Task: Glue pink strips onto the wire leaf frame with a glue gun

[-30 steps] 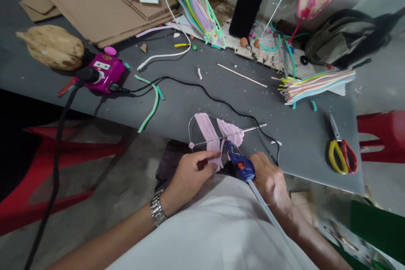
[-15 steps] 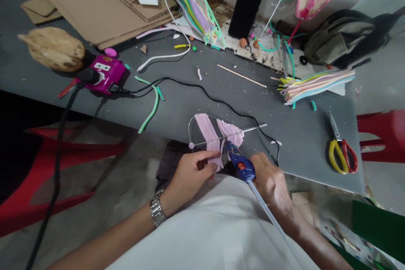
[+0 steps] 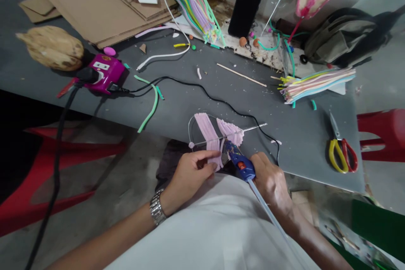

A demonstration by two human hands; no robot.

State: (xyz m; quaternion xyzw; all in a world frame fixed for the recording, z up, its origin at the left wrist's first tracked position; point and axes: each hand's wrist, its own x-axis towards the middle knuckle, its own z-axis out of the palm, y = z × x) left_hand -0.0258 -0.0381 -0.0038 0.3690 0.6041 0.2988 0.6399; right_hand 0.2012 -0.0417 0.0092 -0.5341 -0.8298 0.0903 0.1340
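My left hand (image 3: 191, 175), with a metal watch on the wrist, pinches the lower ends of pale pink strips (image 3: 209, 135) tied onto a thin wire frame (image 3: 191, 128) at the near edge of the grey table (image 3: 196, 105). My right hand (image 3: 268, 179) grips a blue glue gun (image 3: 239, 161), its nozzle touching the strips where they cross the wire. A clear glue stick (image 3: 265, 209) sticks out of the gun's back. The gun's black cord (image 3: 202, 88) runs left across the table.
A magenta power strip (image 3: 106, 71) and a brown husk (image 3: 50, 47) lie at the left. Cardboard sheets (image 3: 95, 0), bundles of coloured strips (image 3: 316, 84), yellow-and-red scissors (image 3: 341, 154), a wooden stick (image 3: 242, 75), a black phone (image 3: 248, 0) and a bag (image 3: 344, 38) crowd the table. Red stools (image 3: 382, 135) stand on both sides.
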